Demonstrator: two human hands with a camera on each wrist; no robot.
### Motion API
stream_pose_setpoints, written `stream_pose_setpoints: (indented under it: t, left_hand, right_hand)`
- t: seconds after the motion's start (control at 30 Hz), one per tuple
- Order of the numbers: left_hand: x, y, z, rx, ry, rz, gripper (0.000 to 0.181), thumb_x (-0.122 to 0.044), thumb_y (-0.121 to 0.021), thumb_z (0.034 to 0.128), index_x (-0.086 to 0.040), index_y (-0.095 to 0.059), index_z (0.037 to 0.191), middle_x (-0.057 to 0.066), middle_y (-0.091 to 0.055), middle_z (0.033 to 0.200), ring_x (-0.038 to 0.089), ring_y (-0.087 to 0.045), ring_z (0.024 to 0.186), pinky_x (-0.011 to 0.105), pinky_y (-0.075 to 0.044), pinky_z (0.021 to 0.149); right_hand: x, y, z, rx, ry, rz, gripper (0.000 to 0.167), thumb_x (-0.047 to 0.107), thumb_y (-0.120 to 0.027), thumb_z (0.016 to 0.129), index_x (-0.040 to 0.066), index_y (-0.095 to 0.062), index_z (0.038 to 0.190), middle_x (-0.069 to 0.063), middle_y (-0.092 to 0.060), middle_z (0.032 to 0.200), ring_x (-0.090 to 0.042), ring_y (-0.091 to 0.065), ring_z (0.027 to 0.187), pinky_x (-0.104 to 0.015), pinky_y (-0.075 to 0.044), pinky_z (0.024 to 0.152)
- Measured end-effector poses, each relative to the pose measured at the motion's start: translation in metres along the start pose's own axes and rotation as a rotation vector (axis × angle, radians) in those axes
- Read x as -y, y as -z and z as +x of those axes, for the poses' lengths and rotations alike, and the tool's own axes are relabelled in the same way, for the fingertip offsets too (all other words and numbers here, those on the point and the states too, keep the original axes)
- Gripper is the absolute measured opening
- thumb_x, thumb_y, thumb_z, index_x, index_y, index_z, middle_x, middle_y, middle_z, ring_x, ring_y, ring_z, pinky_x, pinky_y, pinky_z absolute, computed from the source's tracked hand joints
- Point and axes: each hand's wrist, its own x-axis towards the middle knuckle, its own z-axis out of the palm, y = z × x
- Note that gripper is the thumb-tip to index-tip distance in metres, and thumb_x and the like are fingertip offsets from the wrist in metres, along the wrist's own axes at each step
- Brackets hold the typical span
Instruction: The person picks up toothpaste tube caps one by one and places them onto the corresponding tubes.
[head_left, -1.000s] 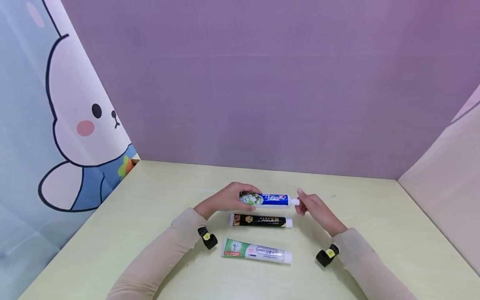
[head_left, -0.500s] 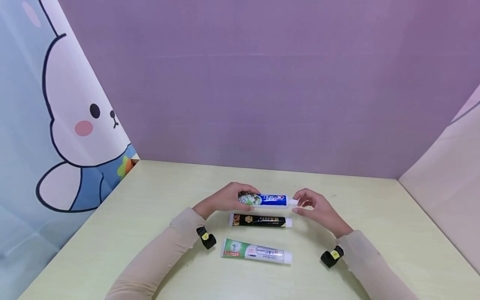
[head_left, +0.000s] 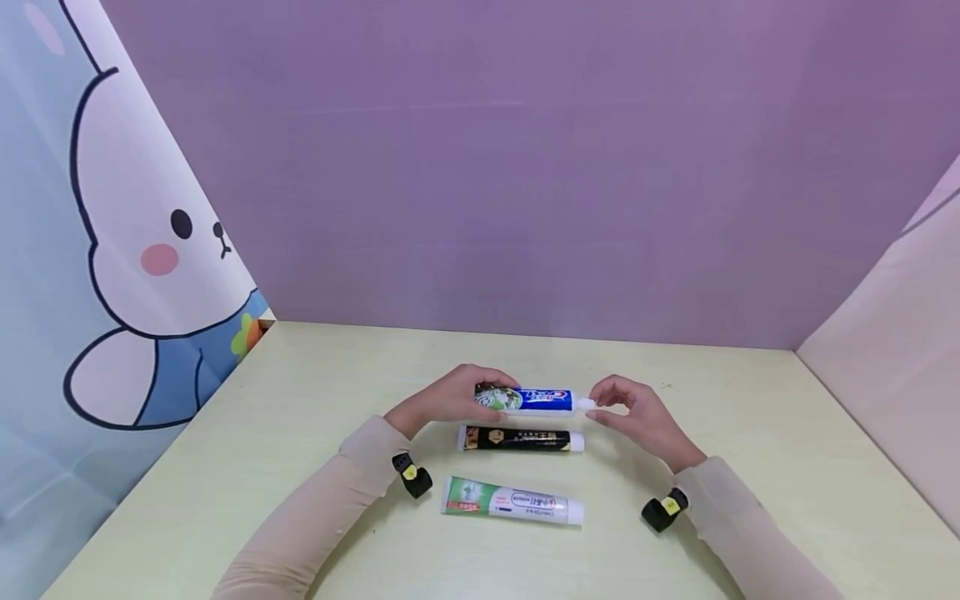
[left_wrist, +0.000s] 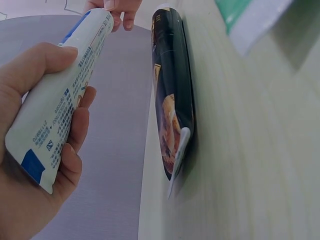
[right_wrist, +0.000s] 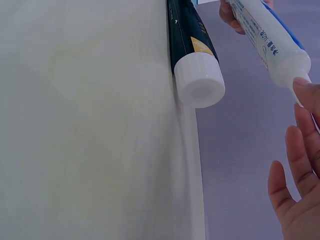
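My left hand (head_left: 459, 395) grips the back half of a blue, green and white toothpaste tube (head_left: 546, 400), held level above the table. In the left wrist view the thumb lies along the tube's white printed side (left_wrist: 60, 105), with fingers curled beneath. At the other end, my right hand (head_left: 637, 417) pinches the tube's narrow white cap (head_left: 585, 404) between thumb and forefinger. The right wrist view shows its other fingers (right_wrist: 300, 155) spread away from the tube. Nearer lies a black toothpaste tube (head_left: 517, 439) with a white cap, touched by neither hand.
A green and white toothpaste tube (head_left: 513, 502) lies on the pale table (head_left: 390, 533), closest to the person. All three caps point right. A purple backdrop (head_left: 525, 183) rises behind the table, and a rabbit-print cloth (head_left: 135, 250) hangs at left.
The right hand has turned over at the cap: its fingers were curled with the thumb up, then parted around the cap, and now pinch it. The left hand has kept its hold.
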Motion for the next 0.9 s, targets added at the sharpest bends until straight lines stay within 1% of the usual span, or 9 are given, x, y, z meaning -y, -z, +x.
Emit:
stream_pose_setpoints:
  t: [0.1,0.23,0.43,0.5,0.67,0.9]
  left_hand:
    - [0.0004,0.0001,0.0,0.001,-0.008,0.002,0.043,-0.018,-0.073,0.0805,-0.014,-0.062,0.122,-0.003,-0.064,0.113,0.01,-0.057,0.092,0.025,-0.049,0.079]
    - [0.0002,0.0004,0.0001,-0.003,-0.016,0.002,0.043,-0.018,-0.073,0.0806,-0.014,-0.062,0.122,-0.002,-0.064,0.113,0.01,-0.057,0.092,0.026,-0.049,0.079]
    - [0.0013,-0.0008,-0.0011,0.0,0.002,-0.004,0.044,-0.018,-0.073,0.0806,-0.014,-0.062,0.123,-0.002,-0.064,0.114,0.009,-0.057,0.092,0.025,-0.049,0.079]
    - [0.0014,-0.0009,-0.0012,-0.002,0.003,-0.007,0.044,-0.017,-0.073,0.0805,-0.015,-0.062,0.123,-0.003,-0.064,0.113,0.009,-0.057,0.092,0.025,-0.05,0.078]
    - [0.0004,-0.0002,-0.0008,-0.008,-0.001,-0.006,0.043,-0.017,-0.073,0.08,-0.015,-0.062,0.122,-0.003,-0.064,0.112,0.009,-0.057,0.09,0.026,-0.05,0.077]
    - [0.0009,-0.0007,-0.001,-0.005,-0.01,0.01,0.043,-0.018,-0.073,0.0802,-0.014,-0.063,0.122,-0.002,-0.064,0.113,0.01,-0.057,0.09,0.026,-0.049,0.077]
  right_hand:
    - [-0.0005,0.0009,0.001,0.003,-0.013,-0.014,0.016,0.012,-0.073,0.081,0.009,-0.065,0.095,-0.003,-0.065,0.094,-0.01,-0.058,0.087,-0.041,-0.048,0.085]
    - [-0.0009,0.0015,0.0015,0.004,-0.041,-0.031,0.015,0.015,-0.073,0.082,0.01,-0.067,0.095,-0.002,-0.066,0.095,-0.01,-0.058,0.088,-0.041,-0.047,0.086]
    - [-0.0018,-0.0002,0.0019,0.01,-0.07,-0.031,0.014,0.016,-0.073,0.083,0.01,-0.068,0.094,-0.002,-0.067,0.094,-0.01,-0.058,0.086,-0.047,-0.046,0.086]
    - [-0.0023,-0.0005,0.002,0.01,-0.073,-0.039,0.013,0.016,-0.072,0.083,0.01,-0.068,0.094,-0.001,-0.067,0.093,-0.011,-0.059,0.085,-0.044,-0.047,0.085]
    - [-0.0018,0.0005,0.0019,0.014,-0.076,-0.046,0.012,0.017,-0.071,0.085,0.01,-0.068,0.094,0.0,-0.067,0.092,-0.011,-0.058,0.085,-0.033,-0.048,0.081]
    - [-0.0013,0.0001,0.0012,0.023,-0.087,-0.037,0.011,0.016,-0.07,0.085,0.009,-0.069,0.093,0.0,-0.068,0.091,-0.011,-0.058,0.084,-0.033,-0.049,0.078]
